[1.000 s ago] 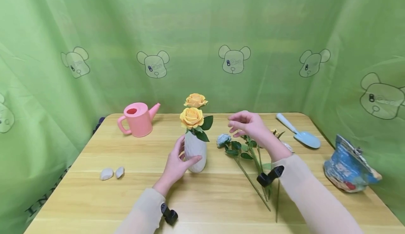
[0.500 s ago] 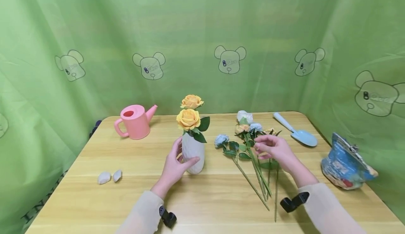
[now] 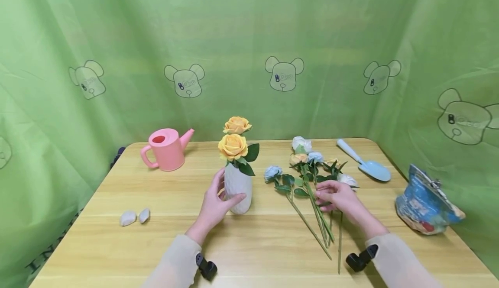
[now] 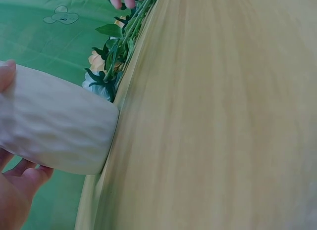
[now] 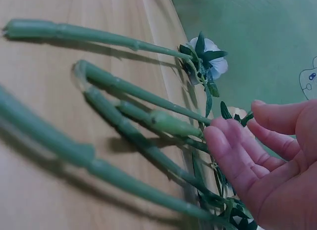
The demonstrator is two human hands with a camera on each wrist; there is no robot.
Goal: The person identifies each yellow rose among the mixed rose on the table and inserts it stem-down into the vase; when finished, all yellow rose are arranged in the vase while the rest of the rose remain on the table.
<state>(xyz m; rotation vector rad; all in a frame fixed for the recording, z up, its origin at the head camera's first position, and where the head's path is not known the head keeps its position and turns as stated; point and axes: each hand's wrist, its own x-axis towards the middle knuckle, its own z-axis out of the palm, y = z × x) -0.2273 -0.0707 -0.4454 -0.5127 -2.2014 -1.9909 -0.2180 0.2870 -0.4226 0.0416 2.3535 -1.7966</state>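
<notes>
My left hand holds a white vase upright on the table, fingers behind and thumb across its front. Two yellow roses with green leaves stand in it. In the left wrist view the ridged vase sits between thumb and fingers. Over a pile of loose artificial roses, my right hand has its fingers loosely bent beside the green stems. The right wrist view shows its fingertips at the stems, with no grip visible; whether they touch cannot be told. A blue rose lies at the pile's left.
A pink watering can stands at the back left; two pale stones lie nearer. On the right are a light blue trowel and a crumpled blue bag. Green curtain surrounds the wooden table.
My right hand has moved right and down from beside the vase to the stems, uncovering the flower heads at the back. The left hand keeps holding the vase.
</notes>
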